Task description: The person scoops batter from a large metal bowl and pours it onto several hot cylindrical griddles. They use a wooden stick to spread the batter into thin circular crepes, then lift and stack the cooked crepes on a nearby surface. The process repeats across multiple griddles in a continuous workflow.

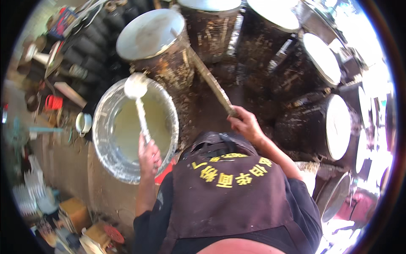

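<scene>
My left hand [149,157] is closed round the long pale handle of a ladle [135,86]. The ladle's whitish bowl is at the far rim of a big round tub [170,120], whose smeared wall surrounds pale yellowish liquid [141,125]. In my right hand [246,123] I grip one end of a long wooden stick [207,76]. It slants away to the far left, its other end at the rim of a crusted brown vat [163,72]. Whether that end touches the vat's pale surface [146,31], I cannot tell.
Several more brown vats with white tops, such as one vat [304,131], curve round the far and right sides. A white enamel mug [83,123] and a red basket [53,102] are left of the tub. Cardboard boxes [75,212] lie at the lower left.
</scene>
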{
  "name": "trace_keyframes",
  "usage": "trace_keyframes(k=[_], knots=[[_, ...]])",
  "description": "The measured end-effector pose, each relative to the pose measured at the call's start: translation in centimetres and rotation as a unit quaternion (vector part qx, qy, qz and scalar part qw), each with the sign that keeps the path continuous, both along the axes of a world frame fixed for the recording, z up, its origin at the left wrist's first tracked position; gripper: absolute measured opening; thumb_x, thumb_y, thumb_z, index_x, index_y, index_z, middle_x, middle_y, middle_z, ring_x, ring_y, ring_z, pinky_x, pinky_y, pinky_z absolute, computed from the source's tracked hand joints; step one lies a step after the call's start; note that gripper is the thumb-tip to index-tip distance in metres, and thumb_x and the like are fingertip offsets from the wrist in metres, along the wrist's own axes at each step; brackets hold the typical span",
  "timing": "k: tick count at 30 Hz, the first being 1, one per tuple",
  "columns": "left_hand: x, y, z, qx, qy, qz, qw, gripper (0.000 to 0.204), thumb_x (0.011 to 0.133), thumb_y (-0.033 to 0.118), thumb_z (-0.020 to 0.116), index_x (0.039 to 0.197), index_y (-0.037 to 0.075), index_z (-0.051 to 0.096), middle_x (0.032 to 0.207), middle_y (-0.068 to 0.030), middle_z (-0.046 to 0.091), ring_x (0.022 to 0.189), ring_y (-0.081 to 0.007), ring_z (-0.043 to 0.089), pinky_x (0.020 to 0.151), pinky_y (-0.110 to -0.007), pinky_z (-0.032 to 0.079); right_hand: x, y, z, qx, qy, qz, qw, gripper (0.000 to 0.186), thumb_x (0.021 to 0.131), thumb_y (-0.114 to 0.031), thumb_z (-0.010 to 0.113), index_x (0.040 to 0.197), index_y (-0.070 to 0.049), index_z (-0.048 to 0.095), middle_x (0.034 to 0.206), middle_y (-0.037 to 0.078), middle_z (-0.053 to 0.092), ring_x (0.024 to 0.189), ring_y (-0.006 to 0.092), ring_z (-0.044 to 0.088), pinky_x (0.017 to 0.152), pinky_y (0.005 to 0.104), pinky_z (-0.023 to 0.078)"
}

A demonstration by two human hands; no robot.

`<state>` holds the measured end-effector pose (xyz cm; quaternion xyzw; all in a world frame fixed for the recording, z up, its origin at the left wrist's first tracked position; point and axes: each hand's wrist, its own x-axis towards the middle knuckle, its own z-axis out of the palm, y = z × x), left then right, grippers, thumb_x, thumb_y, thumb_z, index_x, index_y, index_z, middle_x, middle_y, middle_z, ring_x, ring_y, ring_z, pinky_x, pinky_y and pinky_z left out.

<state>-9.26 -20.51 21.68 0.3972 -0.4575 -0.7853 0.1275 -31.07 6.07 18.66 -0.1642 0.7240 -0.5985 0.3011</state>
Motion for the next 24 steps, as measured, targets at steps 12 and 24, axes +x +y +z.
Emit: trace_keyframes(k=[12,24], knots=[[-1.4,-0.9,2.0,0.218,0.149,-0.183,0.947,0.046,0.102,0.016,0.031,0.146,0.022,0.021,0.066,0.0006,0.033,0.039,-0.0034,0.029,0.027,-0.018,0.031,2.5,8.3,-3.6,-0.13,-0.078,-0.283,0.947,0.062,0.086,-0.001,0.048,0.142,-0.025,0.039,0.08,0.006,0.062,0.052,0.0067,0.049,0.045,0.0222,0.044],[-9.3,2.7,3.2,0.265,0.088,-0.308,0.909,0.043,0.101,0.016,0.034,0.143,0.023,0.03,0.067,-0.0006,0.033,0.038,-0.0058,0.03,0.025,-0.019,0.029,12.2,30.9,-7.5,0.065,0.018,-0.728,0.683,0.05,0.094,-0.008,0.045,0.142,-0.019,0.039,0.07,0.006,0.056,0.049,0.0103,0.051,0.044,0.0275,0.045]])
